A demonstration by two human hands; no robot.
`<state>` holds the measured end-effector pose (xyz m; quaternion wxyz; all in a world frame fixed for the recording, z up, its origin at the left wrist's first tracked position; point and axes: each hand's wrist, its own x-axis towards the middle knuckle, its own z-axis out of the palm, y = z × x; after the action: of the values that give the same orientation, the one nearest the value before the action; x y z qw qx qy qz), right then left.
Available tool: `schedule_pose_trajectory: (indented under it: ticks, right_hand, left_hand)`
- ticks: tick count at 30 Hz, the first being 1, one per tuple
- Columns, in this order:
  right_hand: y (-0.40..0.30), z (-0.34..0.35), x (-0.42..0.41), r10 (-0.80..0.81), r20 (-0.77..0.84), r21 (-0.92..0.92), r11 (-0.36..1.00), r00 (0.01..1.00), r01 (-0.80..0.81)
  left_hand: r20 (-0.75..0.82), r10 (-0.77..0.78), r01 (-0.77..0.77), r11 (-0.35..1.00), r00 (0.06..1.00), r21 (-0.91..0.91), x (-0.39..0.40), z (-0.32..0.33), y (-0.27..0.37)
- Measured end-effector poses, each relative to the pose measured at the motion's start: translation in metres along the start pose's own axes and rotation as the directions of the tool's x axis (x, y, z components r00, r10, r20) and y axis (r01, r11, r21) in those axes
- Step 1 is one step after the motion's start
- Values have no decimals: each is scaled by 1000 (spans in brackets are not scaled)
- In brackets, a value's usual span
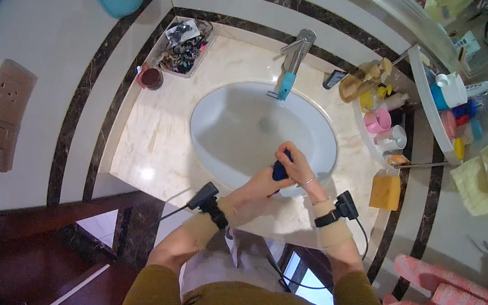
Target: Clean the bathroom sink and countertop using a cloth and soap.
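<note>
Both of my hands are over the near right part of a white oval washbasin (209,147). A dark blue object (279,171) is gripped between them; my fingers cover much of it, and its exact kind cannot be told. My right hand (296,164) closes around its upper end, with a thin bracelet at the wrist. Around the lower part is my left hand (265,182), touching the right. At the basin's far edge stands a chrome faucet (305,43) with a teal spout extender (286,86). No running water shows.
On the marble countertop (156,139) are a clear tray (183,49) of small items, a brown jar (152,78) and pump bottles (358,82). Right of the basin are a shelf with cups (377,120) and a yellow sponge (385,191). Cables trail from straps on both forearms.
</note>
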<state>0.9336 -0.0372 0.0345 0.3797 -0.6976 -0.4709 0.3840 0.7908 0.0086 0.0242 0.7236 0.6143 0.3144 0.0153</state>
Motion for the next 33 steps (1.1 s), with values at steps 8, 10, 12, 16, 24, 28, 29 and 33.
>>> schedule_pose_trajectory:
  ticks: [8,10,12,16,24,28,29,33]
  right_hand:
    - [-11,-31,-11,-270,369,850,486,889,-206]
    - [-4,-23,-11,-377,231,927,365,897,-85]
    - [-19,-10,-8,-327,251,939,312,911,-147]
    - [-84,-1,-25,-175,62,962,275,983,-11]
    - [-91,-9,-19,-606,-222,966,-242,764,89]
    - [-113,-27,-28,-289,10,993,118,957,25]
    - [-114,-33,-25,-239,32,950,309,970,45]
    - [-111,-47,-6,27,98,781,617,995,-94]
  left_hand:
    - [373,-36,307,645,927,-700,-21,-1,18]
    - [522,91,456,377,848,-806,-27,8,22]
    - [555,208,530,166,806,-832,-31,18,24]
    - [479,384,482,95,790,-871,-39,32,36]
    - [382,521,413,60,763,-909,-76,42,86]
    - [541,328,502,202,775,-841,-73,24,82]
    - [554,255,467,328,793,-821,-71,18,94]
    - [486,77,337,628,870,-702,-51,10,105]
